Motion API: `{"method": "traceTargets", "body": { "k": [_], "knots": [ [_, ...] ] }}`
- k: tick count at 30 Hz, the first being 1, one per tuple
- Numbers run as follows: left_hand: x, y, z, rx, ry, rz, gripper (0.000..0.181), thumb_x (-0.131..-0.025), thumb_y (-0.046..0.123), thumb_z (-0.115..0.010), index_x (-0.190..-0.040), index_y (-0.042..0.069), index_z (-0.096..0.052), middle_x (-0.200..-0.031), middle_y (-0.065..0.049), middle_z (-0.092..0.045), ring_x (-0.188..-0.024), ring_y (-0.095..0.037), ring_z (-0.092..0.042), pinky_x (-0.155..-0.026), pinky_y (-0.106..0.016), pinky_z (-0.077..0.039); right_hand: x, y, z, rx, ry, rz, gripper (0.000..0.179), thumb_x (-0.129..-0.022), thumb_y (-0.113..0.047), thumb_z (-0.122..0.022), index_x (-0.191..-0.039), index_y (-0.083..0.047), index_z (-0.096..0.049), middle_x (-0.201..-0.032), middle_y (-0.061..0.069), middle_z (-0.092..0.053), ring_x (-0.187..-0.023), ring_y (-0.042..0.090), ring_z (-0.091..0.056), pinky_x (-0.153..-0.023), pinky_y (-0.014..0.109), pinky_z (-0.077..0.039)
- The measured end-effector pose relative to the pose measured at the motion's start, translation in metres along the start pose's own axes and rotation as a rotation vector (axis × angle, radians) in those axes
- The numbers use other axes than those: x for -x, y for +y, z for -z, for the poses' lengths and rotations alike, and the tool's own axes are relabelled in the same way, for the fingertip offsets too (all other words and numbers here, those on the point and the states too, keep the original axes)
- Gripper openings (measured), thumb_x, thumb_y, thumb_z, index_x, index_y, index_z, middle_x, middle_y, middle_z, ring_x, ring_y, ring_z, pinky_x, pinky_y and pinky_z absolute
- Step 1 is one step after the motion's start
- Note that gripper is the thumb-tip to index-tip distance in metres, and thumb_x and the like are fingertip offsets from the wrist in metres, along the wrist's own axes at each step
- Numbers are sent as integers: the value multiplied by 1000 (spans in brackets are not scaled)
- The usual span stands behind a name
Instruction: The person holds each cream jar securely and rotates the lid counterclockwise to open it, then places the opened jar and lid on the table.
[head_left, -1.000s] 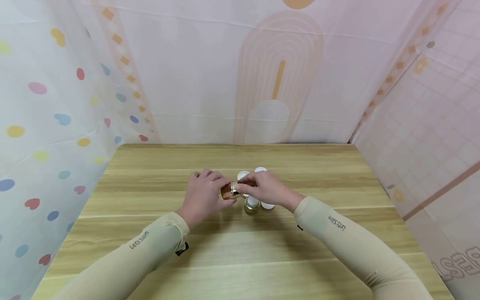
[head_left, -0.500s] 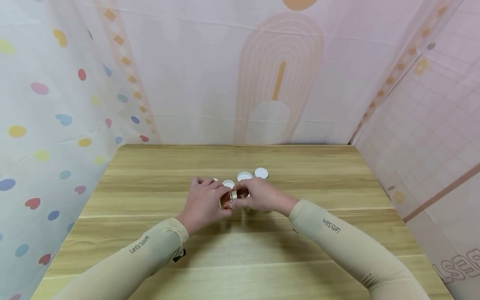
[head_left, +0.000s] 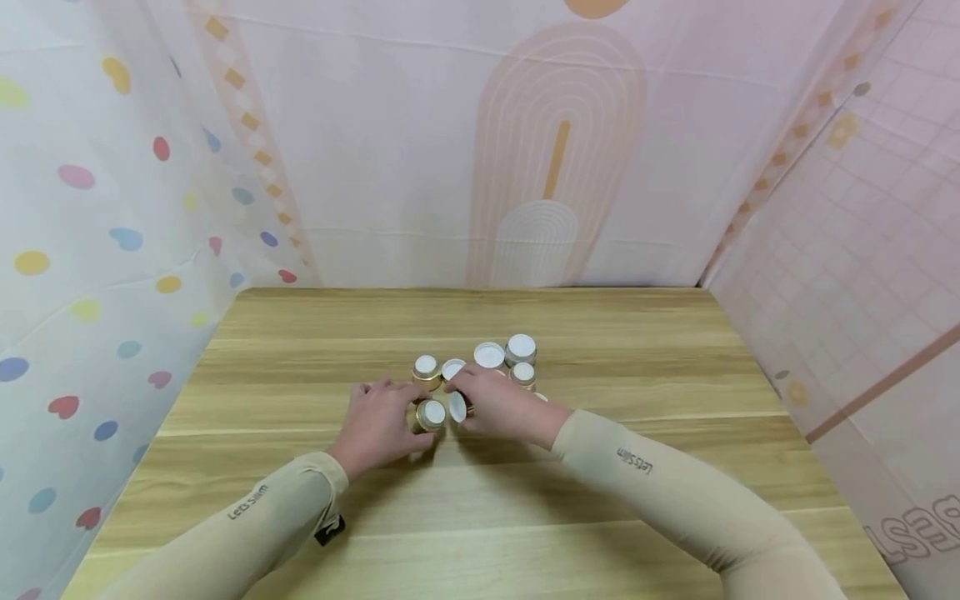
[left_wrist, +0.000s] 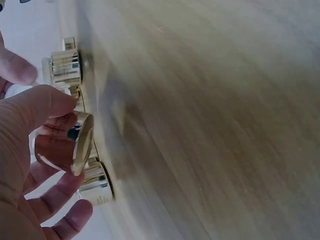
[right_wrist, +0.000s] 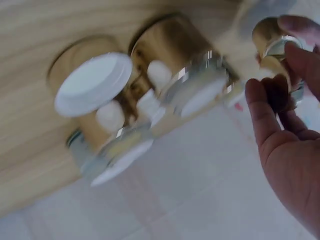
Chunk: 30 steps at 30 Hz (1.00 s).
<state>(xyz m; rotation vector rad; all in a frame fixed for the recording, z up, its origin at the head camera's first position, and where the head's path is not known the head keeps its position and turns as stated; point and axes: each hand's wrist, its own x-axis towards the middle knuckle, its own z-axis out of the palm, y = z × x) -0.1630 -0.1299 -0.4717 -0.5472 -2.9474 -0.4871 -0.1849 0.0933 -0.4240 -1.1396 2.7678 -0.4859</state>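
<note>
My left hand [head_left: 381,422] grips a small gold cosmetic jar [head_left: 431,414], its white top facing up; the gold side [left_wrist: 56,142] shows between thumb and fingers in the left wrist view. Just right of it, my right hand [head_left: 504,406] pinches a gold lid [head_left: 458,407] tilted on its side, the white inside facing the jar. A small gap separates lid and jar. Behind the hands stands another gold jar [head_left: 426,367] with a white top, and beside it lies an upturned lid [head_left: 453,367], partly covered by the right fingers.
A larger upturned lid [head_left: 489,355], a larger jar [head_left: 521,348] and a smaller jar [head_left: 523,373] stand close together behind the right hand, which hides more pieces. The wooden table [head_left: 315,325] ends at a patterned cloth backdrop [head_left: 390,167].
Earlier both hands held the jar and lid together; now the lid is apart from the jar. Both hands have shifted left, and the jar has turned white top up.
</note>
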Motion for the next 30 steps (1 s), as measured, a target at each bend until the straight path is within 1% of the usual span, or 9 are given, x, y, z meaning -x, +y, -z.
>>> {"method": "traceTargets", "body": {
  "k": [3,8,12,15,20,22,24,27,30],
  "knots": [
    [1,-2,-2,-6,-18,10,52,-74,45,-91,-117,19,-77,-123,-6,-77,-115,-32,-65,-93,-55,-42,-8,-7,-13,132,1,-43,45,-91,-23,-85,-131,-10,-70,-129,6,-71,-116,22,-68,-98,34,-59],
    [0,-3,-3,-9,-32,43,47,-73,39,-90,-112,17,-77,-113,-7,-79,-105,-30,-66,-90,-55,-44,-16,-15,-29,339,2,-126,38,-91,-45,-82,-119,-20,-74,-116,-4,-79,-114,23,-66,-99,41,-54],
    [-2,-5,-3,7,-39,62,41,-72,36,-88,-107,17,-77,-104,-4,-80,-99,-29,-66,-89,-56,-43,-20,-17,-38,401,-18,-183,37,-93,-50,-78,-114,-20,-73,-113,-4,-80,-117,25,-65,-99,43,-50],
    [-4,-8,-3,22,-47,73,41,-72,36,-89,-106,17,-77,-100,-1,-80,-97,-28,-65,-89,-55,-43,-21,-17,-39,436,-32,-207,45,-91,-54,-80,-118,-19,-72,-115,-3,-79,-122,25,-65,-100,42,-49],
    [-6,-9,-4,38,-74,82,43,-72,38,-88,-108,18,-78,-98,2,-79,-97,-27,-64,-86,-51,-41,-19,-15,-40,439,-69,-226,57,-88,-58,-82,-127,-17,-69,-115,-2,-78,-127,26,-63,-102,42,-47],
    [-6,-9,-2,51,-91,77,50,-75,47,-88,-113,17,-77,-102,2,-79,-100,-28,-65,-86,-50,-41,-16,-11,-35,412,-77,-243,60,-87,-61,-81,-125,-16,-70,-115,0,-78,-125,26,-64,-103,44,-47],
    [-6,-11,2,73,-98,72,60,-79,56,-86,-122,15,-75,-111,-2,-80,-108,-32,-67,-92,-54,-43,-10,-1,-26,348,-62,-285,59,-86,-62,-81,-122,-16,-70,-113,0,-79,-120,28,-67,-105,46,-48],
    [-7,-24,14,106,-86,81,79,-88,70,-75,-137,9,-68,-130,-11,-76,-125,-41,-66,-107,-65,-43,11,32,-3,226,-13,-381,53,-91,-58,-79,-118,-13,-71,-107,4,-79,-109,31,-71,-101,51,-53],
    [-8,-58,30,105,-42,111,90,-93,75,-64,-148,4,-58,-146,-21,-65,-137,-51,-56,-115,-73,-35,49,84,17,117,95,-495,57,-96,-50,-76,-131,-6,-66,-118,15,-77,-114,41,-71,-104,58,-54]
  ]
}}
